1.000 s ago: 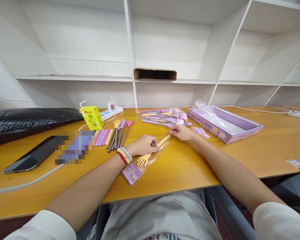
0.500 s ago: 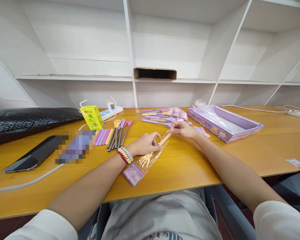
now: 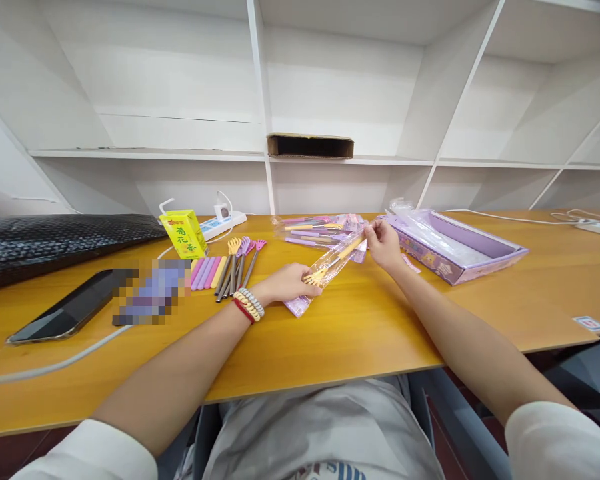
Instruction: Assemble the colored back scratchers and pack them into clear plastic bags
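Between my hands stretches a yellow back scratcher [image 3: 349, 248] with a hand-shaped head, inside a clear plastic bag [image 3: 332, 261] with a purple card end [image 3: 298, 305]. My left hand [image 3: 289, 283] is closed on the bag near the scratcher's head, the card hanging below. Higher up, my right hand [image 3: 383, 244] pinches the handle end of the bag. Behind it lies a pile of bagged back scratchers [image 3: 314, 228] in pink, purple and yellow. Left of my left hand are loose scratcher heads on dark rods [image 3: 237, 267] and a row of coloured handles [image 3: 207, 274].
A purple open box [image 3: 443, 257] with clear plastic in it stands at right. At left are a yellow drink carton [image 3: 184, 235], a power strip [image 3: 223, 227], a phone [image 3: 67, 310] and a cable [image 3: 75, 360]. A cardboard box [image 3: 310, 147] sits on the white shelf.
The bagged scratcher has moved up and to the right, away from the table's front edge. My right hand has shifted right, and my left hand has slid to the scratcher's head.
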### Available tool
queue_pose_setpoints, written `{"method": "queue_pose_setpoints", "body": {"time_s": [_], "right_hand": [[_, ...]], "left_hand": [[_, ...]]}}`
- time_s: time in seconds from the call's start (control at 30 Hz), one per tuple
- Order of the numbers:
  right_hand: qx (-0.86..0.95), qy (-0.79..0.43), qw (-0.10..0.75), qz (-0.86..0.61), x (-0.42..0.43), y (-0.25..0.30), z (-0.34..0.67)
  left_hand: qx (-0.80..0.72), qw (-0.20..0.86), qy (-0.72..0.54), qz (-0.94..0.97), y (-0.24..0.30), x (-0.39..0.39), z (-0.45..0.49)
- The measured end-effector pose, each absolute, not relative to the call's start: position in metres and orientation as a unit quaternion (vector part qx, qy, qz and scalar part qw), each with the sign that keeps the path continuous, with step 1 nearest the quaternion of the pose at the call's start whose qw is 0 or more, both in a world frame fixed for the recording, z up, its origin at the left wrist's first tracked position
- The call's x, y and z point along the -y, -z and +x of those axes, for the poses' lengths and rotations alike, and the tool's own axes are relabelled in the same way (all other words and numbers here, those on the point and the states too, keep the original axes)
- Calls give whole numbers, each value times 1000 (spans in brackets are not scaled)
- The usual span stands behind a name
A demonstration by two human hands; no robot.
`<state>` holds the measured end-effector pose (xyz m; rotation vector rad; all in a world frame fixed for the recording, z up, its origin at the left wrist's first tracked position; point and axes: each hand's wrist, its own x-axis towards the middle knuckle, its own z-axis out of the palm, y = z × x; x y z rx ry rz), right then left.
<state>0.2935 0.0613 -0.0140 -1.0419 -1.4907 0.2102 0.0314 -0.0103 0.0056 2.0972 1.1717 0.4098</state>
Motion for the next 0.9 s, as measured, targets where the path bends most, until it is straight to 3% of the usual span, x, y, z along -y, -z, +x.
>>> {"method": "queue_pose_setpoints", "body": {"time_s": [0.27,0.4,0.67,0.9], "right_hand": [[595,18,645,-480,-55,4,299],[588,17,642,-491,-51,0,301],[592,25,578,-561,-47,-2,295],[567,-9,568,-596,-53,5,296]], "left_hand": [[-431,485,-232,725,0,3,27],[-416,573,-368,603,-3,4,33],[-425,646,-443,453,-11,5,39],[-292,660,-551,419,-14,2,32]]}}
